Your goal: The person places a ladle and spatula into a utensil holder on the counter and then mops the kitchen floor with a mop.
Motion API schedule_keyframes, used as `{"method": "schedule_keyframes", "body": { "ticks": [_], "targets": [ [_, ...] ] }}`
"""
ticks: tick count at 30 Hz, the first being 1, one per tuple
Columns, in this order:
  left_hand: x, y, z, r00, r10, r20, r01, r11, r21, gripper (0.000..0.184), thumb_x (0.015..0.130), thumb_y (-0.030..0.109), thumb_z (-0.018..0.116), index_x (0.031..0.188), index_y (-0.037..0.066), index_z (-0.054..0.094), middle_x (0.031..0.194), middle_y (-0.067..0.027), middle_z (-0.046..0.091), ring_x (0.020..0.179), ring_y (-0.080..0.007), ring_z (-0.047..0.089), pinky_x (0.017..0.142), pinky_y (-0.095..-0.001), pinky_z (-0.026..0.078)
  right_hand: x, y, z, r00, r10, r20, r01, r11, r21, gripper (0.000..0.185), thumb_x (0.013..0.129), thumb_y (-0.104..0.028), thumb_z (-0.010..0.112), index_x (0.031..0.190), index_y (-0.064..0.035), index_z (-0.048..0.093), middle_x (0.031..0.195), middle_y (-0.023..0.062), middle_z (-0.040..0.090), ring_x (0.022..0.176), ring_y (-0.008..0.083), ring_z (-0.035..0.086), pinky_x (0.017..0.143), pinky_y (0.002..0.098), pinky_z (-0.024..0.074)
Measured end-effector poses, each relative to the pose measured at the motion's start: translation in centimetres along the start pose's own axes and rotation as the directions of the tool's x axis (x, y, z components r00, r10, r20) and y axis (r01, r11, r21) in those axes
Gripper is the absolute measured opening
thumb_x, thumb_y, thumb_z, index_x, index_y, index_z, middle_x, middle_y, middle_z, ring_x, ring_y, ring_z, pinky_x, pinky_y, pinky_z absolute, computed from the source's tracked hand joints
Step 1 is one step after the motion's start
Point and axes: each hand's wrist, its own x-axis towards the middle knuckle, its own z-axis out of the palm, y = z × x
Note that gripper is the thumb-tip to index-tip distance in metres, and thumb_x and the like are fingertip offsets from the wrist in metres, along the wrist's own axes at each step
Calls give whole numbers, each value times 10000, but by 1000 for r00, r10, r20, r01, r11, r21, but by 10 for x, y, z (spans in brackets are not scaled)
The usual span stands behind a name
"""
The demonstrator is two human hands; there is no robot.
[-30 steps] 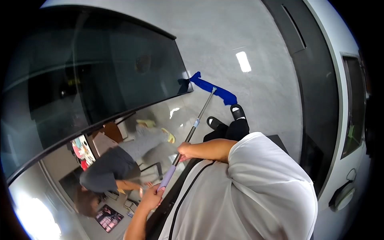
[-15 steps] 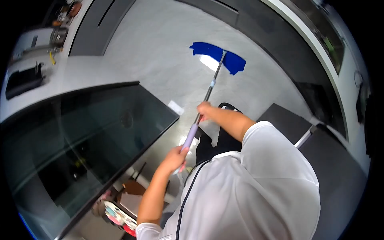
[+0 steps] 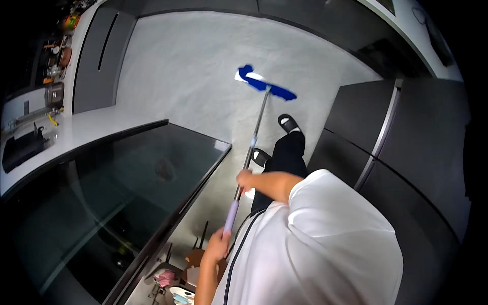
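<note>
A mop with a thin metal pole stretches from my body out across the grey floor. Its wide blue head lies on the floor, with one end folded up beside a bright patch of reflected light. My left hand is closed around the lavender grip near the pole's lower end. Higher up, my right hand wraps the metal part of the pole just above that grip. The fingers of both hands are partly hidden.
A dark glass tabletop runs along my left, with chairs and items below its edge. Dark cabinet doors with a metal handle stand at my right. My feet, in black slippers, are near the mop pole. A white counter holds kitchen things.
The mop head has been drawn back nearer my feet and has turned, its left end now folded. Both hands have moved back toward my body, still on the pole. My view has shifted.
</note>
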Motion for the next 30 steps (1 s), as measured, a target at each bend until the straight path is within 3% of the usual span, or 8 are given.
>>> {"method": "schedule_keyframes", "body": {
  "ticks": [2, 3, 11, 14, 19, 22, 26, 30],
  "targets": [
    [-39, -35, -8, 996, 22, -85, -11, 993, 118, 384, 1001, 335, 523, 1204, 13, 575, 532, -23, 506, 391, -116, 467, 378, -290, 362, 2, -81, 7, 928, 237, 287, -373, 597, 710, 223, 749, -336, 741, 731, -117, 709, 730, 103, 694, 640, 306, 689, 556, 429, 567],
    [-57, -46, -13, 992, 51, -118, -29, 982, 184, 392, 996, 335, 536, 1220, 15, 577, 539, -26, 516, 397, -117, 474, 380, -292, 366, 5, -111, 8, 743, 252, 621, -557, -281, 781, 195, 829, -247, 673, 729, -82, 701, 722, 114, 698, 627, 297, 696, 557, 423, 581],
    [-28, 25, -15, 996, -60, -65, 70, 982, 176, 404, 1013, 318, 499, 1257, -1, 544, 549, -25, 490, 386, -120, 456, 359, -294, 366, -7, -51, -54, 703, 570, 425, -435, -128, 891, 187, 856, -113, 573, 785, -42, 731, 770, 105, 730, 651, 217, 723, 545, 333, 592],
    [37, 110, 14, 999, 32, 42, -41, 972, 232, 414, 1018, 325, 483, 1266, -3, 536, 565, -38, 492, 384, -128, 456, 355, -306, 365, -80, 55, -119, 938, 326, -122, -320, 945, 66, 131, 821, -102, 667, 729, -88, 759, 741, 3, 735, 754, 135, 722, 674, 323, 580],
    [101, 233, 93, 974, 184, 130, -219, 913, 343, 374, 1026, 365, 470, 1067, 4, 561, 614, -49, 518, 440, -140, 498, 402, -316, 411, -144, 220, -152, 424, 807, 411, -100, -410, 907, 253, 892, -130, 470, 797, 37, 633, 779, 222, 674, 664, 314, 693, 487, 467, 528],
    [114, 226, 112, 975, 157, 154, -206, 901, 383, 372, 1023, 362, 484, 1105, 6, 558, 608, -46, 517, 453, -136, 510, 415, -315, 423, -163, 220, -127, 425, 806, 411, -61, -428, 902, 254, 888, -116, 437, 790, 42, 612, 749, 233, 658, 624, 332, 684, 457, 466, 511],
    [78, 135, 62, 985, 149, 91, -175, 825, 538, 397, 1018, 350, 486, 1216, 13, 555, 557, -32, 510, 393, -147, 480, 377, -327, 385, -67, 149, -13, 825, 561, 74, -533, 727, 434, 150, 835, -151, 654, 728, -127, 756, 712, 31, 729, 590, 194, 706, 538, 358, 566],
    [-7, 56, -1, 988, 148, 35, -143, 823, 551, 456, 987, 383, 541, 1275, 30, 550, 606, -39, 554, 469, -122, 516, 431, -301, 417, -68, -36, -26, 643, 610, 464, -120, -518, 847, 206, 904, -124, 470, 895, 25, 613, 688, 196, 644, 502, 314, 650, 376, 435, 520]
  ]
}}
